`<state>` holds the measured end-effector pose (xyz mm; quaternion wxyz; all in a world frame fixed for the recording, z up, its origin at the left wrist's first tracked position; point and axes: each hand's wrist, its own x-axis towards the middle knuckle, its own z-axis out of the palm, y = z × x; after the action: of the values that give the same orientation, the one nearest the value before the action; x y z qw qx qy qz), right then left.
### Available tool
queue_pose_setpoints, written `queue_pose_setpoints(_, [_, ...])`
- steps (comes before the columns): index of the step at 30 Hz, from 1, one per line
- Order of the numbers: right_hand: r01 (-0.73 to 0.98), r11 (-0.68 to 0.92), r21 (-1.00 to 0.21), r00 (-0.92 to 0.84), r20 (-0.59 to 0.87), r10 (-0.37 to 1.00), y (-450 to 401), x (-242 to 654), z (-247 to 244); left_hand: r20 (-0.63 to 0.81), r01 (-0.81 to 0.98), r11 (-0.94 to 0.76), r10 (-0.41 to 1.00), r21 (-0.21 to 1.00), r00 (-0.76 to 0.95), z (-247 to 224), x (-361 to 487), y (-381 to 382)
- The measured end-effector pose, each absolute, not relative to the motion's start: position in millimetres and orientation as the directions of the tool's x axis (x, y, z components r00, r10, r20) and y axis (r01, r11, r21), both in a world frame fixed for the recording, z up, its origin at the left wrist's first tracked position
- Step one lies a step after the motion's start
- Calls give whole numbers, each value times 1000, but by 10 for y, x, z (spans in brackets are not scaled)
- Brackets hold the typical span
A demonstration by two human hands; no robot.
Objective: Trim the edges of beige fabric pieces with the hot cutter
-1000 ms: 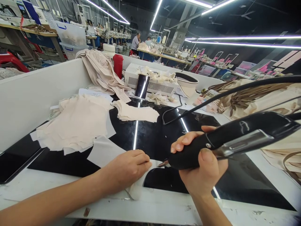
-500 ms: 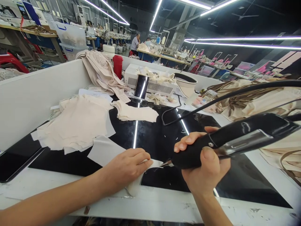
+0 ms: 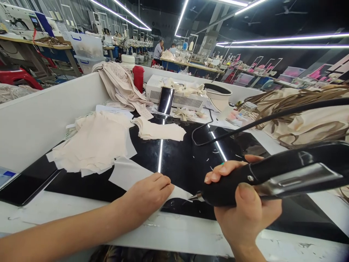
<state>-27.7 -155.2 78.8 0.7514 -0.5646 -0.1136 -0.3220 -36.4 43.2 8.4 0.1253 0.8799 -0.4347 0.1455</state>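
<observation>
Right hand (image 3: pixel 249 209) wrapped firmly round your black handheld tool (image 3: pixel 280 162), metal tip at the right end of the white piece (image 3: pixel 127 173). Your left hand (image 3: pixel 149 194), fingers curled, rests on that piece; pinching or pressing, can't tell. Black sheet (image 3: pixel 177 156) beneath, on the bench (image 3: pixel 174 233); pale fabric stack (image 3: pixel 92 142) just beyond.

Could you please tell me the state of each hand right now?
Left hand: on the white piece; whether its grip is closed cannot be told.
Right hand: closed around the black handheld tool.
</observation>
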Motion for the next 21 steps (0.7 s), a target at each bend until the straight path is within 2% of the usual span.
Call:
queue_pose_setpoints(7, [610, 147, -778, 774, 547, -317, -1568, -362, 754, 342, -793, -598, -726, 114, 597, 146, -421, 449])
queue_pose_setpoints(13, [597, 163, -786, 786, 530, -319, -1557, -405, 762, 339, -777, -627, -743, -50, 578, 154, -536, 325])
queue_pose_setpoints(21, [568, 227, -791, 814, 499, -298, -1541, -371, 812, 376, -711, -695, -690, -107, 618, 73, -664, 216])
